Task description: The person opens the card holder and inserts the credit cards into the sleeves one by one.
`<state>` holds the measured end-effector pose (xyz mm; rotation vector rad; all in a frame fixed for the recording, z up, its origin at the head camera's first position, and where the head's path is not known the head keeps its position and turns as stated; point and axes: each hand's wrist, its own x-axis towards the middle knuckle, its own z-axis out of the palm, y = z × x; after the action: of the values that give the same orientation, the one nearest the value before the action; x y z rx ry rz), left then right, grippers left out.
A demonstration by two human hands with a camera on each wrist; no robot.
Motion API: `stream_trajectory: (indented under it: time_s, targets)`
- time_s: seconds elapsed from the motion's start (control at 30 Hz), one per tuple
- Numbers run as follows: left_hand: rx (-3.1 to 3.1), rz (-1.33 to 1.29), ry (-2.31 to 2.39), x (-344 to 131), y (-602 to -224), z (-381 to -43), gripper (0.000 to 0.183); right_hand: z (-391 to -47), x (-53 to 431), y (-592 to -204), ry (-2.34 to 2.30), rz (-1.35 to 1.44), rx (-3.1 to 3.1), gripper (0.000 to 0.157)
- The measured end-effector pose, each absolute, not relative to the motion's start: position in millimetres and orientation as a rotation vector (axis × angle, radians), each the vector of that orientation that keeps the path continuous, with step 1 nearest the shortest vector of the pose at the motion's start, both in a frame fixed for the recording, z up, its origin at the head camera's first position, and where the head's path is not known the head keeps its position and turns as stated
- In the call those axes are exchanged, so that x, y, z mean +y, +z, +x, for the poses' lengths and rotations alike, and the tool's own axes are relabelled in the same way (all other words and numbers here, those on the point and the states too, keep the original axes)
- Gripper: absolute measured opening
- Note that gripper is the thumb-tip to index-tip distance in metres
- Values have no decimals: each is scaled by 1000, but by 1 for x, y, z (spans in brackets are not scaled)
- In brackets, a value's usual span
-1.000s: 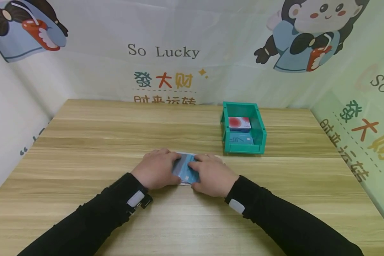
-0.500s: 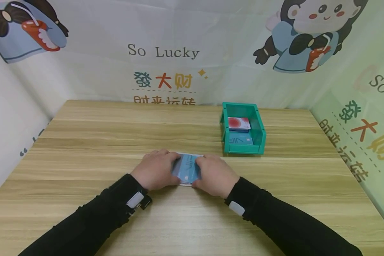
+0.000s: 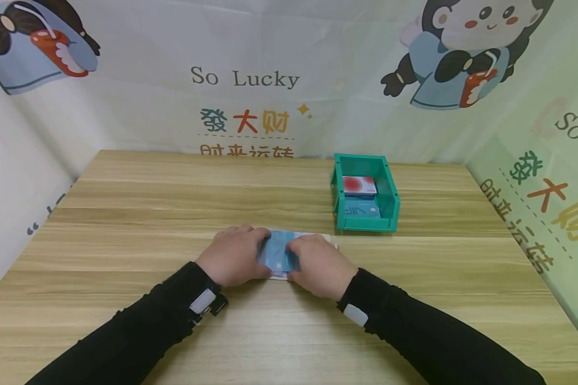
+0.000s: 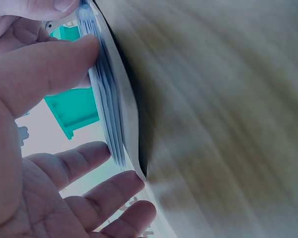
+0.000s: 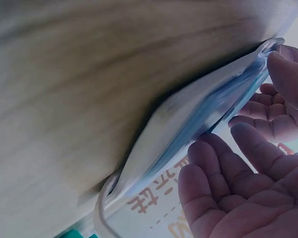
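On the wooden table lies a card holder with a cream cover and clear sleeves, spread between both hands in the head view. A light-blue card shows on its top page. My left hand grips the holder's left side, thumb at the near edge and fingers at the far edge. The right hand holds the blue card from the right, thumb near and fingers far. Edges of several stacked sleeves show in the left wrist view. Much of the holder's right half is hidden under the right hand.
A green open-front bin stands on the table behind and right of the hands. Inside it are a red-and-white card and a blue card. A printed cloth hangs along the table's back edge.
The right hand's fingers first lifted back to the right, then came left again. The blue card has slid left, covering the grey strip beside the left hand. The left hand stays put.
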<state>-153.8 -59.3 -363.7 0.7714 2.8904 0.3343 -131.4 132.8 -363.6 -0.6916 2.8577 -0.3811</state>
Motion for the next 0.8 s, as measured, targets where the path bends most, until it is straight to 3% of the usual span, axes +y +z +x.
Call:
stream_trajectory:
  time_s: [0.67,0.8]
  targets:
    - [2896,786,308,-57,-363,-152,77,-132,144,-357,-410,-903,2767,48]
    - [2893,762,329,-56,-363,-151,77,-143,161,-345,-534,-800,2872,38]
